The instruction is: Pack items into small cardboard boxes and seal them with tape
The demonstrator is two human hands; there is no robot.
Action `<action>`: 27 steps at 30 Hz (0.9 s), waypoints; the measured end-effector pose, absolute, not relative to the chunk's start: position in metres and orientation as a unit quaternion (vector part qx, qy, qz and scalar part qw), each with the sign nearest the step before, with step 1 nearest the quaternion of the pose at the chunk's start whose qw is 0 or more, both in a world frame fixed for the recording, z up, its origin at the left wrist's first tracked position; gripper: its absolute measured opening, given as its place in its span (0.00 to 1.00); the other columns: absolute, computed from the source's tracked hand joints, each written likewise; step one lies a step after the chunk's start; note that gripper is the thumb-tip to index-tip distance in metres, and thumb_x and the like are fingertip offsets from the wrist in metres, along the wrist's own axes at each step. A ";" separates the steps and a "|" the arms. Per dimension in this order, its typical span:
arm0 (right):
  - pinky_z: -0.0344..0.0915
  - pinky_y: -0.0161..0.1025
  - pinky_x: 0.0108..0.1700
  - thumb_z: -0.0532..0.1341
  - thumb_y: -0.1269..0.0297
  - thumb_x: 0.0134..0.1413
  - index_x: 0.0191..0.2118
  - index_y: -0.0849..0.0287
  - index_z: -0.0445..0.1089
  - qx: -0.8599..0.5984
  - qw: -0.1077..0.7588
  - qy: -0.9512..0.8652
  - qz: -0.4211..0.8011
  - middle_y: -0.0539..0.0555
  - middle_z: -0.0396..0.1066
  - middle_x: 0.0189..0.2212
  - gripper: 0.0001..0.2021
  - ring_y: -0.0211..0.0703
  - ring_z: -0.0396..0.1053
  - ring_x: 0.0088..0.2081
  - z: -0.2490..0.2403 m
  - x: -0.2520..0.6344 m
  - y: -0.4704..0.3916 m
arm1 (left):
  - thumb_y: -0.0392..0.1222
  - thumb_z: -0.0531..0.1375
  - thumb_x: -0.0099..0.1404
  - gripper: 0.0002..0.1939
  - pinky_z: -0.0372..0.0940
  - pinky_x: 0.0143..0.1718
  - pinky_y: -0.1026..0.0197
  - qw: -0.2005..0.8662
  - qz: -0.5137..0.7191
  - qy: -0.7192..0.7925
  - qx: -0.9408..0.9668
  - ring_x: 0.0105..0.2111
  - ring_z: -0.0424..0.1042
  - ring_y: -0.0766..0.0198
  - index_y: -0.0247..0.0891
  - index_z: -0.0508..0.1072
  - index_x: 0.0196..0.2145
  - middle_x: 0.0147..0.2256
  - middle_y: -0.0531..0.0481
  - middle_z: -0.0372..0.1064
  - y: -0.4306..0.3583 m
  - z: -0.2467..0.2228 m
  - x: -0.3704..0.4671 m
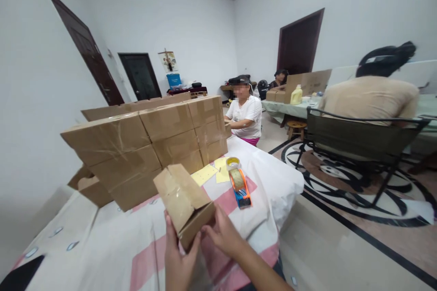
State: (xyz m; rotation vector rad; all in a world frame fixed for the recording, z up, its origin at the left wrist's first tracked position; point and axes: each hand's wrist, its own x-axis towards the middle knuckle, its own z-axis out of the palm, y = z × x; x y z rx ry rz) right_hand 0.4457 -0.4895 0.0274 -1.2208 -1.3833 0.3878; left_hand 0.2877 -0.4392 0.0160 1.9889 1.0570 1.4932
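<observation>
A small brown cardboard box is tilted up off the cloth-covered table, its near end facing me. Clear tape shows on its top, and a dark gap runs along the edge of the near end flap. My left hand grips the box at its near left side, thumb on the end face. My right hand holds the near right corner with its fingers closed. To the right lies an orange and blue tape dispenser with a roll of tape on it. Behind it sits a loose tape roll.
Stacked cardboard boxes form a wall across the table. Yellow paper sheets lie before them. A dark flat object is at the lower left. A person sits beyond the table; a folding chair stands right.
</observation>
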 end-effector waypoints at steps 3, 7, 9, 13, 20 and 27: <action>0.63 0.52 0.61 0.63 0.60 0.59 0.61 0.55 0.60 -0.538 0.629 -0.558 0.068 0.61 0.67 0.57 0.26 0.57 0.65 0.59 0.059 0.484 -0.510 | 0.48 0.66 0.63 0.50 0.63 0.63 0.42 0.246 0.546 0.285 0.749 0.69 0.53 0.48 0.54 0.38 0.72 0.71 0.40 0.46 -0.443 0.065 0.335; 0.67 0.52 0.57 0.62 0.56 0.61 0.57 0.56 0.63 -0.617 0.622 -0.478 -0.063 0.61 0.70 0.52 0.21 0.56 0.69 0.54 0.094 0.560 -0.552 | 0.45 0.67 0.62 0.43 0.56 0.65 0.35 0.230 0.570 0.089 0.784 0.72 0.44 0.43 0.54 0.48 0.67 0.71 0.37 0.40 -0.449 0.111 0.429; 0.68 0.51 0.55 0.63 0.54 0.60 0.55 0.57 0.63 -0.659 0.604 -0.433 -0.112 0.60 0.72 0.50 0.21 0.55 0.70 0.52 0.098 0.602 -0.572 | 0.43 0.68 0.61 0.43 0.54 0.66 0.35 0.262 0.537 0.043 0.801 0.72 0.42 0.41 0.51 0.48 0.65 0.71 0.33 0.37 -0.455 0.119 0.480; 0.69 0.52 0.53 0.62 0.52 0.59 0.54 0.59 0.62 -0.721 0.567 -0.374 -0.133 0.64 0.72 0.50 0.22 0.57 0.71 0.52 0.071 0.680 -0.591 | 0.38 0.66 0.60 0.43 0.64 0.60 0.47 0.281 0.333 0.118 0.893 0.68 0.56 0.46 0.45 0.45 0.65 0.70 0.28 0.39 -0.468 0.117 0.570; 0.72 0.54 0.49 0.61 0.53 0.57 0.53 0.57 0.57 -0.767 0.514 -0.383 -0.023 0.65 0.74 0.48 0.22 0.57 0.75 0.48 0.002 0.757 -0.545 | 0.37 0.63 0.63 0.25 0.68 0.46 0.49 0.171 0.144 0.278 0.934 0.47 0.76 0.45 0.35 0.63 0.56 0.50 0.28 0.69 -0.444 0.101 0.641; 0.70 0.52 0.52 0.60 0.58 0.58 0.63 0.63 0.53 -0.759 0.455 -0.464 0.019 0.69 0.72 0.54 0.30 0.58 0.73 0.54 0.011 0.808 -0.467 | 0.38 0.64 0.62 0.25 0.64 0.51 0.46 0.144 0.110 0.269 0.946 0.50 0.75 0.44 0.36 0.64 0.56 0.47 0.31 0.74 -0.365 0.108 0.662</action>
